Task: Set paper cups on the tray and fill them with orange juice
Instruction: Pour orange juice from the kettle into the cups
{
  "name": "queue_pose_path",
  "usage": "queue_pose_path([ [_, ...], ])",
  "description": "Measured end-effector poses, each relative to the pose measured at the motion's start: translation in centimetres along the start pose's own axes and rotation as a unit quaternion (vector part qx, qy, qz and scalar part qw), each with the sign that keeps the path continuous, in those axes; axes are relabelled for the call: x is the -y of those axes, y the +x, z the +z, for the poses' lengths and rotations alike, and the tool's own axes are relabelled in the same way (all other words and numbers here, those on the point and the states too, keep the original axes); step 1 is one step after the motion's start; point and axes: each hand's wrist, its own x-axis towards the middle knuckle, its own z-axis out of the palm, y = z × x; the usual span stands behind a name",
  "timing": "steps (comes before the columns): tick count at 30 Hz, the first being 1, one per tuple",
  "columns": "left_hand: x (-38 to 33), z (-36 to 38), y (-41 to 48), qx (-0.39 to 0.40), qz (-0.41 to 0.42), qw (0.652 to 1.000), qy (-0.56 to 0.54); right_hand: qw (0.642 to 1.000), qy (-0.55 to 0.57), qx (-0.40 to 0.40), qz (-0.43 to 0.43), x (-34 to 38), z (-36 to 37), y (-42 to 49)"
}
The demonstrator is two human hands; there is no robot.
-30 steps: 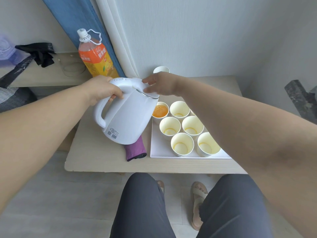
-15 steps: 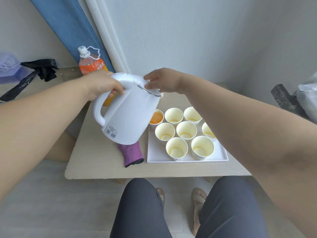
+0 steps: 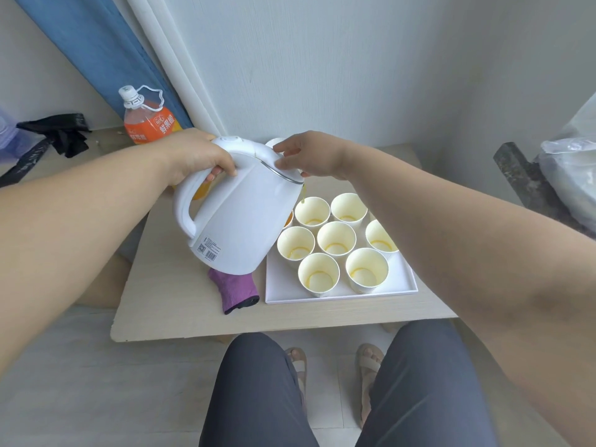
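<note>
- Nearest the camera are the seated person's legs in dark grey trousers (image 3: 258,391), with sandalled feet (image 3: 371,362) on the pale floor under the table edge.
- A low, light wood table (image 3: 180,304) stands just beyond the knees.
- A crumpled purple cloth (image 3: 237,288) lies on the table, left of the tray and partly under the kettle.
- A white rectangular tray (image 3: 338,295) sits on the right half of the table.
- The tray holds upright paper cups in rows: two in front (image 3: 318,275), three in the middle (image 3: 336,239) and two behind (image 3: 349,207). Each shows only a thin trace of orange at the bottom.
- One more cup (image 3: 289,219), showing orange juice, peeks out at the tray's back left, mostly hidden by the kettle.
- A white electric kettle (image 3: 238,214) is held above the table's middle, tilted with its spout toward the tray.
- A thin stream of juice (image 3: 303,196) runs from the spout into the back-left cup (image 3: 312,211).
- The left hand (image 3: 196,156) has its fingers wrapped round the top of the kettle's handle.
- The right hand (image 3: 309,154) reaches in from the right, its loosely extended fingertips touching the lid beside the spout.
- A white cup rim (image 3: 274,142) shows behind the kettle's lid.
- An orange juice bottle (image 3: 150,124) with a white cap stands behind the left hand, near the back corner.
- A blue curtain (image 3: 96,53) hangs behind the bottle, against the white wall.
</note>
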Motion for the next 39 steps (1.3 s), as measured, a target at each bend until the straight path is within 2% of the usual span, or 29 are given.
queue_pose_path([
  [39, -0.2, 0.3, 0.0, 0.005, -0.026, 0.999, 0.038, 0.995, 0.102, 0.005, 0.004, -1.3, 1.2, 0.7],
])
